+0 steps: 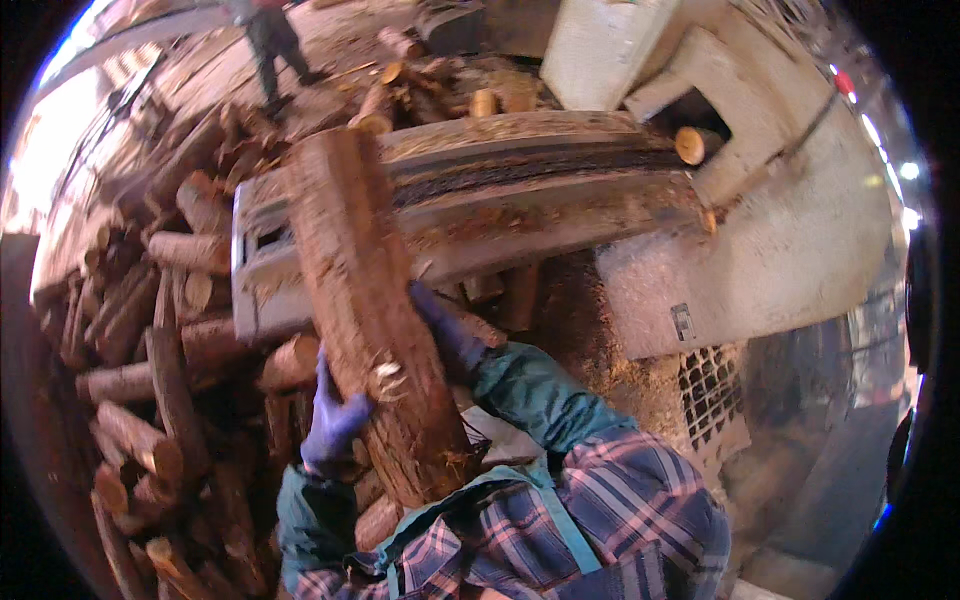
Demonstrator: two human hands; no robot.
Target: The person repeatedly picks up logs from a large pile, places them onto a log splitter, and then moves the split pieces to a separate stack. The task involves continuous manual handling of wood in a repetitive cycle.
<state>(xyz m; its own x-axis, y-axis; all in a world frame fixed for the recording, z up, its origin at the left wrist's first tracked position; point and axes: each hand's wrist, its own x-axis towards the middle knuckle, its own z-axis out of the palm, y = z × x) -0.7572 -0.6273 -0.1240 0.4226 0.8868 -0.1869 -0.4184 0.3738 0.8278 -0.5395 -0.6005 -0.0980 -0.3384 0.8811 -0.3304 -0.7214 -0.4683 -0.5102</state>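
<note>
A thick, bark-covered log (350, 240) slants from close to my body up over the left end of a long conveyor trough (540, 215). My left hand (333, 415), in a purple glove, grips the log's left side near a pale knot. On the opposite side my gloved right hand (448, 328) presses round the log, its fingers partly hidden behind it. Dark chain or belt runs along the trough's middle. At its far right end a short cut log (692, 146) sits by the dark opening of a machine housing (800, 230).
Piled logs (150, 440) fill the left side, close to my left arm. More logs (400, 95) lie beyond the trough. A person in dark trousers (275, 50) stands at the far left. Sawdust and a metal grate (712, 395) are at my right.
</note>
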